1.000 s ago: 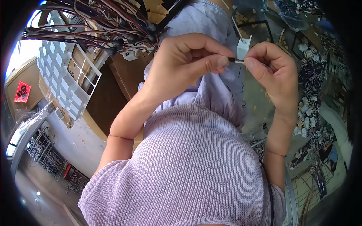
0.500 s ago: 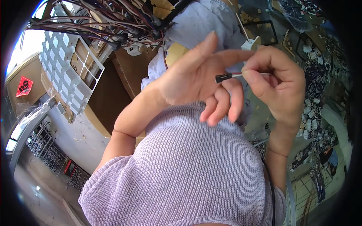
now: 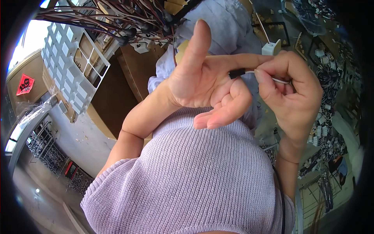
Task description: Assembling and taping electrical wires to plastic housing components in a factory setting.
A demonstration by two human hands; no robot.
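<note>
Thumb raised and palm facing up, my left hand (image 3: 210,84) is open. Its index finger stretches toward the right hand, and the other fingers curl loosely. My right hand (image 3: 296,87) pinches a thin white cable (image 3: 281,81) between thumb and index finger. At the cable's end a small black connector (image 3: 237,73) lies over the left fingers, just below the index finger. Whether it touches the left hand I cannot tell. The rest of the cable is hidden inside the right hand.
Bundles of dark wires (image 3: 105,17) hang at the upper left above a brown cardboard box (image 3: 113,84). A pale panel of raised squares (image 3: 66,66) stands beside it. Ahead are pale blue cloth (image 3: 214,29) and a white block with a rod (image 3: 271,47). White connectors (image 3: 321,128) pile at right.
The left thumb has swung more upright and its lower fingers have straightened. My right hand has shifted slightly right and down, carrying the cable. The connector has moved a little right and up.
</note>
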